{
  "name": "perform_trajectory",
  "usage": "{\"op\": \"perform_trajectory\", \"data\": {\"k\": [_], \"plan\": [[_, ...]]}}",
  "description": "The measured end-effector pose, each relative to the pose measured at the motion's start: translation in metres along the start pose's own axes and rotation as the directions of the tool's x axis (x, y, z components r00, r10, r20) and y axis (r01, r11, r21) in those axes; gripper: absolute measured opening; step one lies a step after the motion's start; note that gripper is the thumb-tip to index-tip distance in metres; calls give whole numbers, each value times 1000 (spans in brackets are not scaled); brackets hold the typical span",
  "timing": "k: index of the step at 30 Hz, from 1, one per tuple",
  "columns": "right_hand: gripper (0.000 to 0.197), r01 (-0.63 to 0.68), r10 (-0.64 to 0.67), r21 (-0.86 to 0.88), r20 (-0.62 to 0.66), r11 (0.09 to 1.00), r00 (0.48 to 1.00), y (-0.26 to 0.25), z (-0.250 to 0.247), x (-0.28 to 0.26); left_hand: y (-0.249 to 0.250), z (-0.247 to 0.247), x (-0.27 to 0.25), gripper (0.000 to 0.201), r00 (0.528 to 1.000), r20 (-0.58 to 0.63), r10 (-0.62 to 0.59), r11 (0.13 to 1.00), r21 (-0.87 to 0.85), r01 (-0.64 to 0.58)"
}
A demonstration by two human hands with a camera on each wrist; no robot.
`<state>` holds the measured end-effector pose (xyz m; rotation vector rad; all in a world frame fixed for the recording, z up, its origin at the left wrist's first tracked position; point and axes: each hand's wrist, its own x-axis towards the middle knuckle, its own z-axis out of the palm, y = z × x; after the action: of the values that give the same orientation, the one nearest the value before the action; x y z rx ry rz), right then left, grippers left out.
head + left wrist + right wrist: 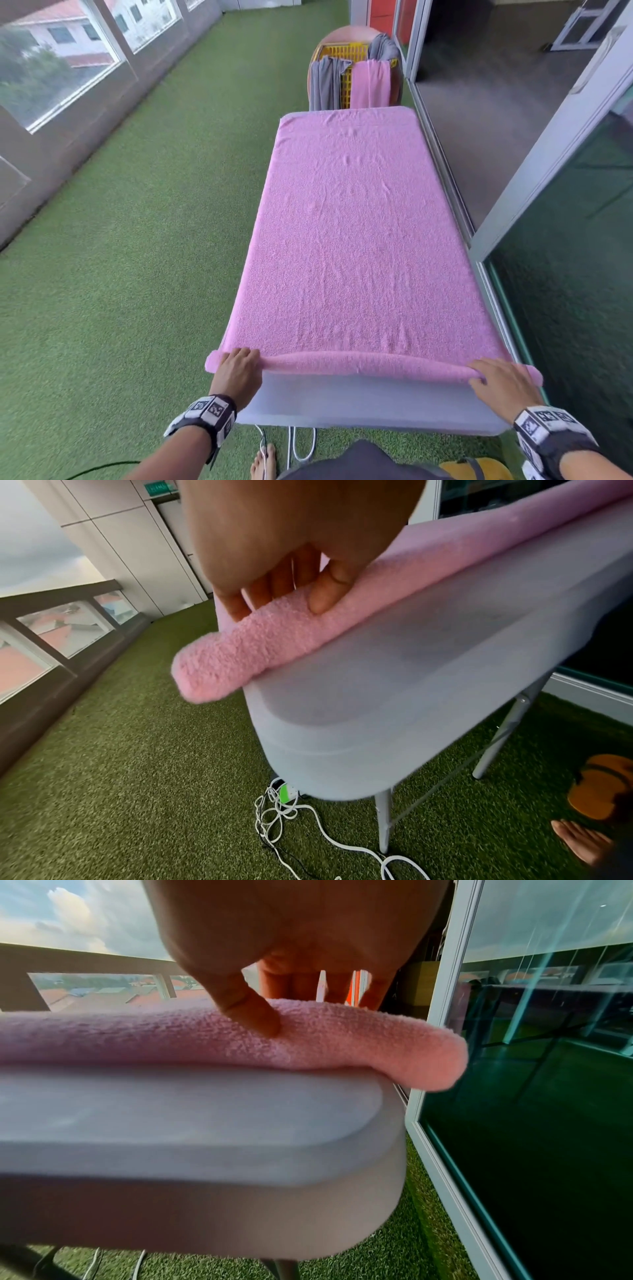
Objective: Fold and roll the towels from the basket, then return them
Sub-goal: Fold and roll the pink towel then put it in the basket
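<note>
Both my hands sit on the rolled near edge of the pink towel [356, 240], which lies flat along the table [370, 407]: my left hand [238, 371] curls over the roll's left end, my right hand [501, 382] over its right end, fingers bent round the roll. Beyond the table's far end stands the yellow basket [346, 54], with grey towels [325, 85] and another pink one [371, 84] draped over its rim. My bare foot [263, 462] shows below the table's near edge.

From the left wrist, my left hand's thumb [325, 593] presses the near side of the roll [240, 658] while the fingers reach over its top; the roll's end juts past the table corner. Under the table lie tangled white cables [284, 813], hardly visible from my head.

From the right wrist, my right hand's thumb [250, 1010] digs into the roll [342, 1039], fingers behind it mostly hidden. That end droops past the table's corner, close to a glass door [548, 1069]. The palm blocks the table's far end.
</note>
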<state>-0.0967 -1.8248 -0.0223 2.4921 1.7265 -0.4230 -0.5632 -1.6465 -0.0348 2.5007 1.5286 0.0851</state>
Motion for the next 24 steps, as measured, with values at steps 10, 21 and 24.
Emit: {"op": "perform_trajectory", "data": {"k": [10, 21, 24], "plan": [[63, 81, -75, 44, -121, 996, 990, 9, 48, -25, 0, 21, -26, 63, 999, -35, 30, 1000, 2, -30], [46, 8, 12, 138, -143, 990, 990, -7, 13, 0, 4, 12, -10, 40, 996, -55, -71, 997, -12, 70], [53, 14, -4, 147, -66, 989, 998, -4, 26, -18, 8, 9, -31, 45, 999, -18, -28, 995, -92, 26]]}}
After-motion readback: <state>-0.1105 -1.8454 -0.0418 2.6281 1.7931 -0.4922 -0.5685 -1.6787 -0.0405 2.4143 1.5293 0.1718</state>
